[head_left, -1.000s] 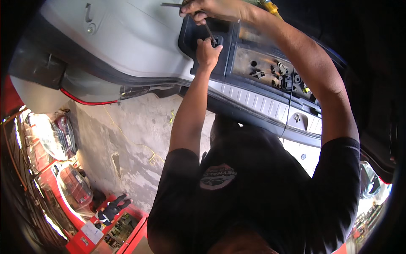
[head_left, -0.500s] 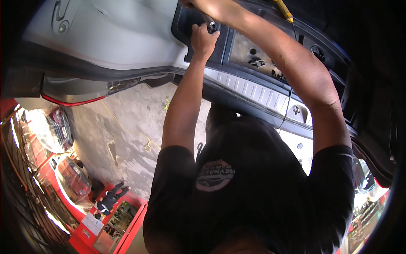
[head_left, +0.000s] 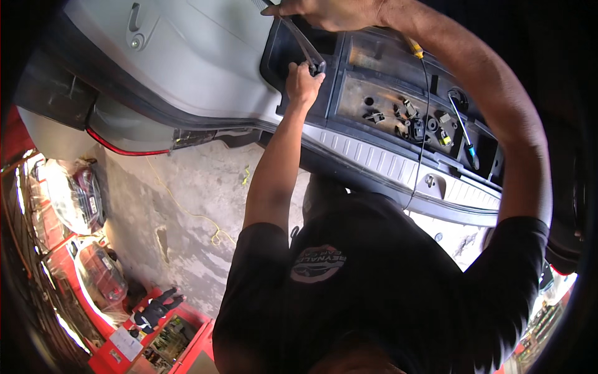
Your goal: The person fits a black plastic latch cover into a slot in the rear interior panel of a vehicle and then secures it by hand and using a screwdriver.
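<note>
My left hand is closed around the lower end of a long, slim metal hand tool with a dark, rounded head. This end sits over a dark recess at the left of the car's cargo floor. At the tool's upper end, near the frame's top edge, my right hand is bent over it with fingers at the handle. Those fingers are partly cut off, and the tool's exact kind is unclear. Beside the hands lies an open floor compartment with several loose clips and small fittings.
A screwdriver with a blue handle lies at the compartment's right. A yellow-handled tool has a black cable running over the ribbed sill. Grey side trim borders the left. A person in dark clothes is far behind.
The view has shifted, showing more of the compartment. My right hand has swung right relative to my left, uncovering more of the tool's length. My left hand stays on its lower end.
</note>
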Available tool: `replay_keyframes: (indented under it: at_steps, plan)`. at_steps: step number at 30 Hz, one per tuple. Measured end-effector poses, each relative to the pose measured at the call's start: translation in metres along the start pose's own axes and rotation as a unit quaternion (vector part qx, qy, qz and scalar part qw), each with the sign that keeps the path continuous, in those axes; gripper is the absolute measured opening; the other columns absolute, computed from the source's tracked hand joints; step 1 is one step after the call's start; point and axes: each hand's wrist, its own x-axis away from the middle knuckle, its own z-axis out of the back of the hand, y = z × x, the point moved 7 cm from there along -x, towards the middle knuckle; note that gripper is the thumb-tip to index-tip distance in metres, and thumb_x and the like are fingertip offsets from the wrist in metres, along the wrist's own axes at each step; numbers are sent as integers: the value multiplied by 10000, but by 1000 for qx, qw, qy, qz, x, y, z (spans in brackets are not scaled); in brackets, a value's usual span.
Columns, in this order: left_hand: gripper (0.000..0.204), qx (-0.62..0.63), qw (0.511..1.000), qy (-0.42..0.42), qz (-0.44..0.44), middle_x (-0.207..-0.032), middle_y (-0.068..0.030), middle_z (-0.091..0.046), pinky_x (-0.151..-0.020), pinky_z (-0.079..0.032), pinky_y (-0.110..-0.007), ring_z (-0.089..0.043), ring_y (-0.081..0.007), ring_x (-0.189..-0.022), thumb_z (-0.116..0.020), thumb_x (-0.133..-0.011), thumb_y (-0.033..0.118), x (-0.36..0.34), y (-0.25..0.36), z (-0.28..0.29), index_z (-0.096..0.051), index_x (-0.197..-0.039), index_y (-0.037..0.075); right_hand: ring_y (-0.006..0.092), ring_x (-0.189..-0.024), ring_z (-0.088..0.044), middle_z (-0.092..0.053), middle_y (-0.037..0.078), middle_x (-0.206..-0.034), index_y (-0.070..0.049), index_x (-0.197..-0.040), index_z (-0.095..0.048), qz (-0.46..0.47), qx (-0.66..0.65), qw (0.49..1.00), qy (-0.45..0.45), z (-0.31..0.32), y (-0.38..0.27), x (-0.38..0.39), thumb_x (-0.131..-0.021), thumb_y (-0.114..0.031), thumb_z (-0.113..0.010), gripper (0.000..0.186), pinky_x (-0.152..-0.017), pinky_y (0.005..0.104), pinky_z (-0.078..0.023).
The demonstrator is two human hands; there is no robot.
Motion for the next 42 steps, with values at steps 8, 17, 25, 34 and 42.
replay_keyframes:
  at_steps: [8, 17, 25, 34, 42]
  plan:
    - [420, 9, 1000, -4, 25, -1104, -181, -624, -909, -559, -468, -678, -388, -1023, -861, -798, 240, 4, 6, -2, -732, -1164, 81, 248, -1090, -612, -635, 69, -1003, -79, -1021, -685, 196, 329, 920, -84, 5, -25, -9, -909, -258, -638, 217, -955, 403, -536]
    - [517, 26, 999, -30, 14, -1188, -244, -648, -978, -532, -472, -642, -416, -1134, -855, -812, 334, 3, 10, 2, -707, -1172, -6, 243, -992, -613, -634, 78, -943, -61, -990, -677, 157, 268, 949, -61, 6, -6, -28, -923, -237, -636, 193, -879, 392, -543]
    - [512, 12, 1000, -3, 1, -1131, -206, -634, -960, -532, -458, -650, -402, -1094, -843, -814, 355, 2, 11, 2, -723, -1159, -3, 238, -906, -613, -633, 86, -890, -46, -963, -671, 140, 232, 961, -50, 10, 6, -32, -935, -218, -633, 178, -811, 383, -549]
    - [457, 9, 1000, -8, 0, -1093, -201, -630, -933, -538, -468, -658, -395, -1051, -847, -816, 314, 3, 8, -2, -725, -1127, 1, 233, -808, -614, -632, 95, -830, -29, -932, -663, 124, 208, 969, -46, 5, 12, -37, -948, -197, -631, 172, -735, 373, -555]
    - [402, 2, 1000, -5, 6, -1110, -210, -623, -916, -546, -478, -662, -420, -1028, -857, -805, 249, 3, 9, 1, -718, -1096, 9, 229, -721, -615, -631, 103, -776, -14, -905, -656, 132, 241, 959, -66, 18, 1, -40, -961, -178, -628, 176, -667, 363, -561]
